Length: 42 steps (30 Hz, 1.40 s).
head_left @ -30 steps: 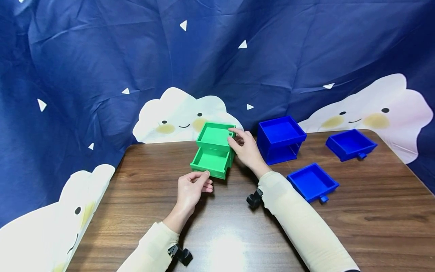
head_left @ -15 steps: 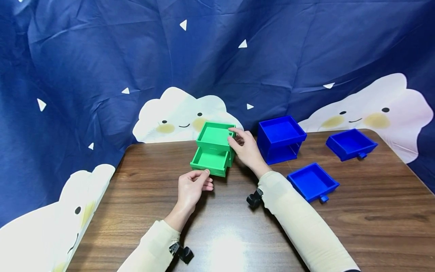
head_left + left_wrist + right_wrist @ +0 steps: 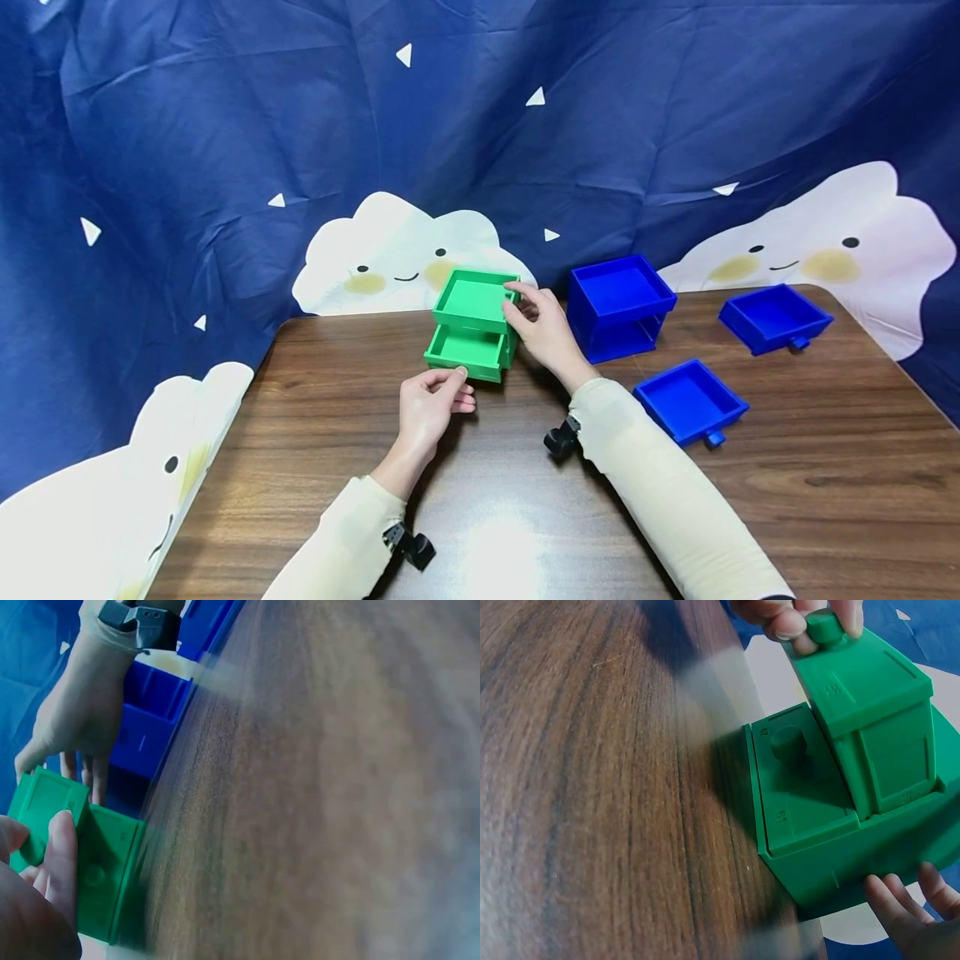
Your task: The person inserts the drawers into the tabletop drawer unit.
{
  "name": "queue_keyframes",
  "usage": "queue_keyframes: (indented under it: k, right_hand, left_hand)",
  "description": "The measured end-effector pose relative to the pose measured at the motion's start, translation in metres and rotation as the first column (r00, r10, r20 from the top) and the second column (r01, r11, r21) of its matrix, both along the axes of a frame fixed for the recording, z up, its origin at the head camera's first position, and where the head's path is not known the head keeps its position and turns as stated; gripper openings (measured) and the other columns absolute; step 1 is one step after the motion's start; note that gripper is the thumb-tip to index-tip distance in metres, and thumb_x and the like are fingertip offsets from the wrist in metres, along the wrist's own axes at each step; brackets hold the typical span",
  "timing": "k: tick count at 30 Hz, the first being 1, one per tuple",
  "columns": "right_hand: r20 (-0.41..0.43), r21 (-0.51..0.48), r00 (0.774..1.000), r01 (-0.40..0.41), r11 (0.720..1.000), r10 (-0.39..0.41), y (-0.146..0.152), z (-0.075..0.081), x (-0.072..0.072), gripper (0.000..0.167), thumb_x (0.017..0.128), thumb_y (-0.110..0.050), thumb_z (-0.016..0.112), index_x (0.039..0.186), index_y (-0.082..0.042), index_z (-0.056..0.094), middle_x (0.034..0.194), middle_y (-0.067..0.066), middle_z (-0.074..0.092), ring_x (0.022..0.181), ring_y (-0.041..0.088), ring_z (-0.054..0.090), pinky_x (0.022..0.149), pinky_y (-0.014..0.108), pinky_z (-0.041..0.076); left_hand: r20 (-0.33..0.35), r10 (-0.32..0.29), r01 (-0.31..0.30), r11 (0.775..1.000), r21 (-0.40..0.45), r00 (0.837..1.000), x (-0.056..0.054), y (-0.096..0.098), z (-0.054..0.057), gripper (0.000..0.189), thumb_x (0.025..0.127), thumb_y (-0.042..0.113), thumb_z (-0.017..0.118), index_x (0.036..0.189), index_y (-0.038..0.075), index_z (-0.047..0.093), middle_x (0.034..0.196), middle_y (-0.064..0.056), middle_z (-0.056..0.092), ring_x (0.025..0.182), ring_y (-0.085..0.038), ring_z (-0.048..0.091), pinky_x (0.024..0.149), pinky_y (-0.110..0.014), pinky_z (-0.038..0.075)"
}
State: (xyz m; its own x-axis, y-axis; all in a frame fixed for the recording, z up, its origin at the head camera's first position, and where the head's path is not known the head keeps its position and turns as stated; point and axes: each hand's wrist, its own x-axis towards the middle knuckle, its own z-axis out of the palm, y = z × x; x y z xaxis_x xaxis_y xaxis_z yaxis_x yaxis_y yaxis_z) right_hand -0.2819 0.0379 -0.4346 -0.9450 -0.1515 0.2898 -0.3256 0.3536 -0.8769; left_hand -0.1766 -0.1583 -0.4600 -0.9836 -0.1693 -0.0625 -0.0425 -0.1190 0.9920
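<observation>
A small green drawer cabinet (image 3: 480,298) with a tray-like top stands at the back of the table. Its upper drawer (image 3: 465,348) sticks partway out of the front. My left hand (image 3: 427,408) pinches that drawer's round knob (image 3: 825,627) between thumb and fingers. At the cabinet's right side, my right hand (image 3: 546,329) holds the top rim and side wall; its fingertips show against the side in the right wrist view. Below, the lower drawer (image 3: 799,784) sits in its slot, knob facing out. The insides of the top tray and upper drawer look bare in the head view.
To the right stands a blue cabinet (image 3: 622,287) with a hollow front. Two blue drawers lie on the wooden table (image 3: 337,433): a nearer one (image 3: 690,400) and a farther one (image 3: 776,317). A blue curtain (image 3: 480,108) hangs behind the table.
My left hand has moved forward and the upper green drawer has slid farther into the cabinet. The right hand and the cabinet have stayed in place.
</observation>
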Motion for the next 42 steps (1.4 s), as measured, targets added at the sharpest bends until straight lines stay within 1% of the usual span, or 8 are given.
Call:
queue_keyframes:
  k: [8,13,16,21,26,29,34,42]
  right_hand:
    - [-0.010,0.010,1.000,0.008,1.000,-0.007,0.002,0.003,0.000,0.040,0.109,-0.025,0.065,0.146,-0.009,0.066,0.117,0.020,0.057,0.106,0.034,0.063,0.097,0.042,0.053]
    - [-0.016,0.007,1.000,0.006,1.000,-0.006,0.003,0.004,-0.001,0.040,0.109,-0.024,0.065,0.146,-0.009,0.066,0.118,0.022,0.058,0.106,0.034,0.062,0.096,0.041,0.052]
    - [-0.018,0.008,1.000,0.005,1.000,-0.005,0.003,0.004,-0.002,0.041,0.109,-0.025,0.065,0.146,-0.008,0.065,0.118,0.023,0.059,0.106,0.035,0.062,0.096,0.042,0.052]
    - [-0.012,0.002,1.000,0.005,1.000,-0.005,0.002,0.004,-0.001,0.041,0.108,-0.025,0.066,0.145,-0.009,0.066,0.118,0.024,0.058,0.106,0.036,0.063,0.097,0.043,0.053]
    - [-0.009,0.002,1.000,0.002,1.000,-0.002,0.000,0.004,-0.001,0.040,0.108,-0.024,0.066,0.145,-0.009,0.066,0.119,0.025,0.058,0.107,0.036,0.063,0.098,0.044,0.053]
    - [-0.009,0.008,1.000,-0.003,1.000,0.003,-0.001,0.003,-0.001,0.040,0.108,-0.025,0.065,0.146,-0.009,0.066,0.119,0.024,0.059,0.107,0.036,0.063,0.098,0.043,0.053]
    - [-0.015,0.013,1.000,-0.001,1.000,0.001,-0.001,0.002,-0.001,0.040,0.109,-0.025,0.065,0.146,-0.009,0.066,0.118,0.022,0.059,0.106,0.034,0.063,0.097,0.041,0.053]
    - [-0.004,0.003,1.000,0.002,1.000,-0.002,0.001,0.000,0.002,0.040,0.108,-0.025,0.066,0.145,-0.010,0.067,0.115,0.019,0.058,0.105,0.034,0.063,0.096,0.040,0.052]
  left_hand:
    - [0.003,-0.003,0.003,1.000,0.007,1.000,-0.008,0.005,0.001,0.021,0.101,0.008,0.072,0.105,-0.013,0.075,0.076,-0.017,0.077,0.057,-0.012,0.073,0.060,-0.031,0.066]
    - [0.001,-0.021,0.021,1.000,0.011,1.000,-0.014,0.006,0.002,0.031,0.103,0.010,0.071,0.112,-0.019,0.069,0.079,-0.019,0.077,0.059,-0.012,0.073,0.061,-0.030,0.066]
    - [0.011,-0.027,0.027,1.000,0.003,1.000,-0.015,0.006,0.002,0.033,0.103,0.012,0.070,0.114,-0.019,0.067,0.078,-0.016,0.077,0.060,-0.011,0.073,0.061,-0.029,0.065]
    - [0.023,-0.032,0.032,0.999,0.002,0.999,-0.016,0.007,0.001,0.027,0.105,0.013,0.069,0.112,-0.013,0.069,0.078,-0.011,0.077,0.061,-0.011,0.073,0.062,-0.029,0.065]
    - [0.017,-0.039,0.039,0.999,0.004,0.999,-0.015,0.006,0.000,0.029,0.105,0.013,0.068,0.114,-0.015,0.067,0.079,-0.011,0.076,0.061,-0.011,0.072,0.063,-0.029,0.066]
    - [0.020,-0.036,0.036,0.999,-0.004,0.999,-0.016,0.005,0.000,0.029,0.106,0.014,0.068,0.113,-0.014,0.068,0.079,-0.010,0.076,0.061,-0.012,0.072,0.063,-0.029,0.065]
    - [0.025,-0.039,0.040,0.999,-0.019,0.999,-0.017,0.005,0.002,0.027,0.106,0.016,0.069,0.112,-0.011,0.070,0.081,-0.011,0.076,0.062,-0.012,0.073,0.064,-0.028,0.066]
    - [0.042,-0.061,0.062,0.998,-0.032,0.997,-0.016,0.005,0.000,0.028,0.106,0.015,0.067,0.115,-0.011,0.069,0.084,-0.014,0.076,0.064,-0.012,0.073,0.065,-0.028,0.066]
